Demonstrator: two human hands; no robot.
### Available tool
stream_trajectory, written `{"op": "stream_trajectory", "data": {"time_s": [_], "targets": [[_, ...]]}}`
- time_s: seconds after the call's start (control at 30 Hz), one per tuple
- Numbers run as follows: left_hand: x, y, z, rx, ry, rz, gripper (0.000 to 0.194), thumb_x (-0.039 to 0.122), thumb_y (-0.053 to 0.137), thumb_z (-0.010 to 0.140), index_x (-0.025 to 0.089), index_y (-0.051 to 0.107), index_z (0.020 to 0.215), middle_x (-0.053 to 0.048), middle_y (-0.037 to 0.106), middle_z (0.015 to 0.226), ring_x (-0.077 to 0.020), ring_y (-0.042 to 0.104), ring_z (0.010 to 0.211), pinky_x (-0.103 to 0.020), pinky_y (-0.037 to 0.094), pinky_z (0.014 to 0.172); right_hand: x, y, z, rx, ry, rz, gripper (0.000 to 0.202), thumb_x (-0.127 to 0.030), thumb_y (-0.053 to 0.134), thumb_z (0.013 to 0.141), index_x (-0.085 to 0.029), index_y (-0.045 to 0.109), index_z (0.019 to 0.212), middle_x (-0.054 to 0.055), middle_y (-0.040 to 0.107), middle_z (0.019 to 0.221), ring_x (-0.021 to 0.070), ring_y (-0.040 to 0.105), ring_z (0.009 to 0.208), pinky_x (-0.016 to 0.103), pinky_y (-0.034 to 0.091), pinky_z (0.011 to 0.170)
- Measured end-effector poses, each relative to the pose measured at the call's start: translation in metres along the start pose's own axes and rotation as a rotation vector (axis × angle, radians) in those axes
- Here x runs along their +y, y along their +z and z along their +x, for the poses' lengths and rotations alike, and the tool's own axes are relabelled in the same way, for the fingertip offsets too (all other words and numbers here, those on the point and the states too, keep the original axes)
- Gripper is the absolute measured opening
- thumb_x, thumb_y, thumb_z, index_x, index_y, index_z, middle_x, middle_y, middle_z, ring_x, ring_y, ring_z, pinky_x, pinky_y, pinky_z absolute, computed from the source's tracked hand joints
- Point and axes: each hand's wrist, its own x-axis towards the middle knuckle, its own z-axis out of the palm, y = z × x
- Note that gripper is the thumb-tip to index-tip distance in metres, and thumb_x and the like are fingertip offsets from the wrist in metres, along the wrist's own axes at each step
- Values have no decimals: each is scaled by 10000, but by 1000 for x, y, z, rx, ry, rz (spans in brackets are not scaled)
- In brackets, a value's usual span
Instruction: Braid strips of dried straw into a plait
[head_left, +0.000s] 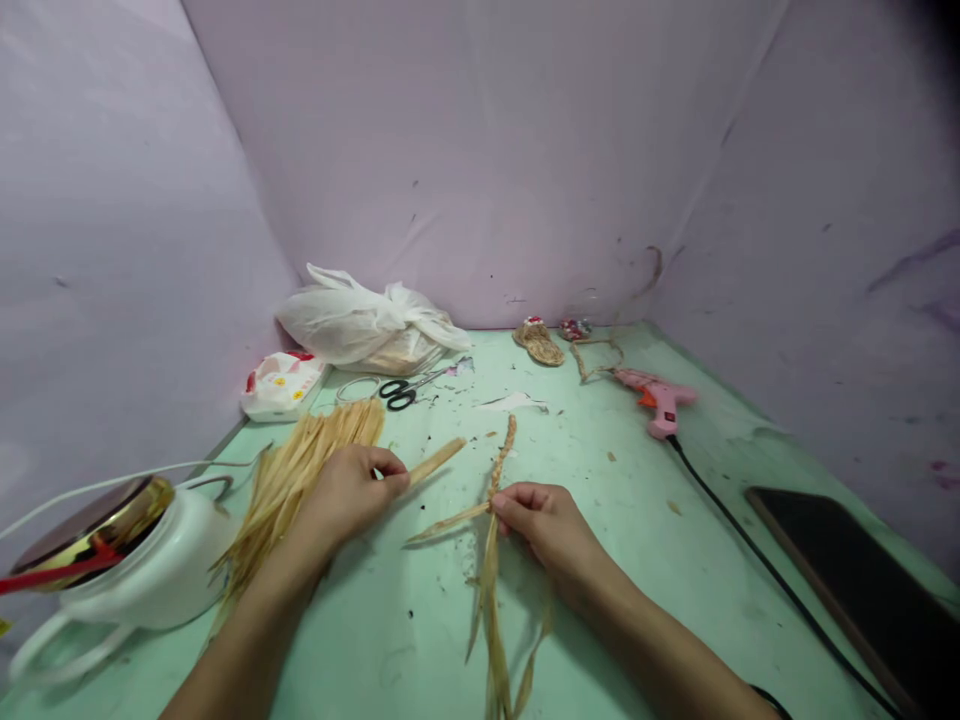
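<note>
My left hand [367, 485] pinches a flat, pale dried-leaf strip [439, 460], whose free end points up and to the right. With closed fingertips, my right hand [544, 520] grips a thin braid [502, 455] of the same straw-coloured fibre. The plaited part stretches away from me, and loose strands [491, 610] hang down toward me from the grip. One strand [446, 523] sticks out to the left. Under and beside my left forearm lies a bundle of dried strips [300, 470].
At left stand a white pot [150, 560] and a tissue pack [285, 385]. Black-handled scissors [405, 392] lie near a white plastic bag [367, 325]. A woven slipper-shaped piece [540, 342] sits at the back. On the right are a pink glue gun [660, 395], its cord and a phone [847, 590].
</note>
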Motion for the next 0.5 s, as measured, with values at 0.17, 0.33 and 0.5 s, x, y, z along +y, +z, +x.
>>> {"op": "stream_trajectory", "data": {"time_s": [0.17,0.33,0.5], "targets": [[-5,-5,5,119,-178,-90,148,298,583,550,175,666,558,-2,583,497,-170,517,531,-241,339,485,1,0,0,-2,-39,-4,247,-319,600,638,-156,517,472,-34,437,419,60,297,389,217,210,403],[-4,-4,4,102,-235,-240,79,245,592,514,170,609,498,36,453,382,-112,410,412,-222,290,422,1,-1,0,-11,-32,-3,233,-308,598,637,-155,518,482,-32,447,426,61,304,390,218,212,405],[-2,-6,2,9,-280,-411,109,265,589,539,165,546,529,70,359,366,-66,282,354,-207,203,383,1,0,-1,-17,-36,-14,230,-287,584,658,-150,519,484,-31,441,431,54,287,389,215,196,399]]}}
